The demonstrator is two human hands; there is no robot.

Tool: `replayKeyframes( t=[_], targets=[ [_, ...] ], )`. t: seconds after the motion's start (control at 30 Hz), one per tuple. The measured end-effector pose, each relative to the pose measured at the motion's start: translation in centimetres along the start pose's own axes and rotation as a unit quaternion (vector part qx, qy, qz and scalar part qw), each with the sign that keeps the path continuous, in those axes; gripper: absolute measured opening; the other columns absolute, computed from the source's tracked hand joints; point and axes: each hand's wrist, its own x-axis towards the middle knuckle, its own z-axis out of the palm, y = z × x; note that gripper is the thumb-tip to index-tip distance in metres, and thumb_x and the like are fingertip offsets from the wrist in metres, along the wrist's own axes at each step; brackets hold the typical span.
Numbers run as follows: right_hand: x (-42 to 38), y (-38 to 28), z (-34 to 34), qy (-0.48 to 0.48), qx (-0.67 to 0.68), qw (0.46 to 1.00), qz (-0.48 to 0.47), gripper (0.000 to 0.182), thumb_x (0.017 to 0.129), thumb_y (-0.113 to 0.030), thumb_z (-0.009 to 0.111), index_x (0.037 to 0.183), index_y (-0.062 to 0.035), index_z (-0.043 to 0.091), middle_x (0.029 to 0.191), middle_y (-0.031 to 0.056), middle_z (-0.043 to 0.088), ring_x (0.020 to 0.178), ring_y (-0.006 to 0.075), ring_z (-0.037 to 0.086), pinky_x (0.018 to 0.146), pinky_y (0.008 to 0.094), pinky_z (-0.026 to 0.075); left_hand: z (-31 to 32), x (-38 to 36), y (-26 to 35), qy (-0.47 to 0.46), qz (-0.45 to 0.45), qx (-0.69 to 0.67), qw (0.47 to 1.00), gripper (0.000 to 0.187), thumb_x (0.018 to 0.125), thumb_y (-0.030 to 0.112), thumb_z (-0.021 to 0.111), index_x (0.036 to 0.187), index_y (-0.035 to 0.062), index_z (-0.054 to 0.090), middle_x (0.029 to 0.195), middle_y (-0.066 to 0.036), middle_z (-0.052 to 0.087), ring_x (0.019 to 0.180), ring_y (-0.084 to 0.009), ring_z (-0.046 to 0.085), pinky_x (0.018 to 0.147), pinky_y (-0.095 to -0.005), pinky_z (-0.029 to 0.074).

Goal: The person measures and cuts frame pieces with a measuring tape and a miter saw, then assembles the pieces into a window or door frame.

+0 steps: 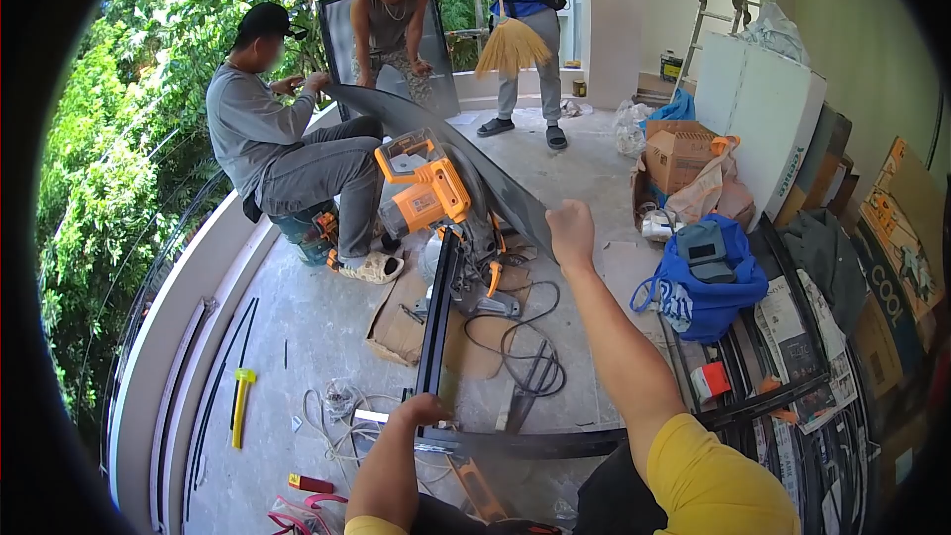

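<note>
My right hand (572, 233), arm stretched forward, is closed on the near end of a long dark mesh sheet (426, 119). The sheet runs up to the hands of a seated co-worker (263, 129) at the left. Low in the middle, my left hand (426, 411) rests at the near end of a black metal bar (438, 327), by a corner with a curved black frame piece (565, 444); its fingers are mostly hidden. Beyond the bar stands an orange miter saw (426, 200).
Two more people (391, 25) (525, 20) are at the back, one with a broom (512, 45). A blue bag (708, 292), cardboard boxes (679, 154) and frame parts lie right. A cable (555, 322) and yellow hammer (241, 406) lie on the floor.
</note>
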Motion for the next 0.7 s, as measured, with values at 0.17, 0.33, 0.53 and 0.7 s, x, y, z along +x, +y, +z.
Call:
replayKeyframes(
  t=[0.17,0.33,0.53,0.7],
  targets=[
    [0.6,0.7,-0.4,-0.066,-0.005,0.998,0.009,0.015,0.081,-0.013,0.064,0.082,0.0017,0.063,0.074,0.0050,0.063,0.068,0.0111,0.057,0.064,0.0259,0.046,1.2,0.7,-0.7,0.048,0.013,0.032,0.998,0.039,0.087,0.040,0.049,0.096,0.0063,0.067,0.098,-0.017,0.065,0.093,-0.0337,0.061,0.082,-0.0401,0.048],
    [0.2,-0.2,-0.3,-0.077,-0.007,0.997,0.025,0.014,0.081,-0.012,0.064,0.083,0.0019,0.063,0.073,0.0047,0.063,0.067,0.0108,0.057,0.063,0.0255,0.045,1.6,1.8,-1.6,0.008,-0.040,-0.047,0.998,0.047,0.083,0.046,0.054,0.093,0.0028,0.067,0.097,-0.020,0.064,0.093,-0.0346,0.061,0.080,-0.0397,0.047],
    [0.1,0.0,-0.2,-0.108,-0.008,0.994,0.023,0.015,0.081,-0.013,0.063,0.083,0.0020,0.063,0.074,0.0044,0.063,0.068,0.0105,0.056,0.064,0.0254,0.045,1.9,1.3,-1.5,0.057,-0.025,-0.023,0.998,0.046,0.084,0.045,0.053,0.093,0.0024,0.067,0.094,-0.019,0.065,0.091,-0.0335,0.061,0.080,-0.0395,0.047],
    [0.2,0.2,-0.1,-0.104,0.000,0.995,0.009,0.016,0.081,-0.014,0.063,0.082,0.0019,0.062,0.073,0.0042,0.062,0.067,0.0107,0.056,0.064,0.0260,0.045,0.7,0.3,0.0,0.035,0.005,0.026,0.999,0.040,0.088,0.039,0.047,0.094,0.0054,0.067,0.095,-0.017,0.065,0.093,-0.0339,0.061,0.082,-0.0405,0.047]
  ],
)
